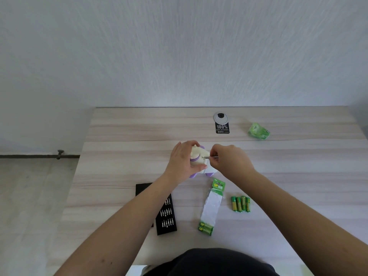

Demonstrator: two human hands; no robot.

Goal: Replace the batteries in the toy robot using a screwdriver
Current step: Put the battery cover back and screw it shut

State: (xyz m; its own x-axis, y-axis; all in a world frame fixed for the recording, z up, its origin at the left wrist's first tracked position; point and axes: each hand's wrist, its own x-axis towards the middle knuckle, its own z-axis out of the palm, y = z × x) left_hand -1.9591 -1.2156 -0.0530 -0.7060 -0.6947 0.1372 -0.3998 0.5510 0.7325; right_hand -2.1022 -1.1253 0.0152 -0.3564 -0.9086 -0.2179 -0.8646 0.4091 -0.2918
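Observation:
A cream and purple toy robot (199, 156) stands at the middle of the wooden table (123, 144). My left hand (182, 160) grips its body from the left. My right hand (231, 160) pinches a thin metal screwdriver (209, 157), held level, with its tip against the robot's side. Several loose green batteries (240, 204) lie to the right of my right forearm. A partly emptied battery pack (212, 206) holds two batteries at its near end.
A black tray of screwdriver bits (166, 215) lies under my left forearm, beside a black lid (143, 189). Crumpled green wrapping (258, 131) sits at the back right. A round cable grommet (221, 117) with a black label (222, 128) sits near the wall.

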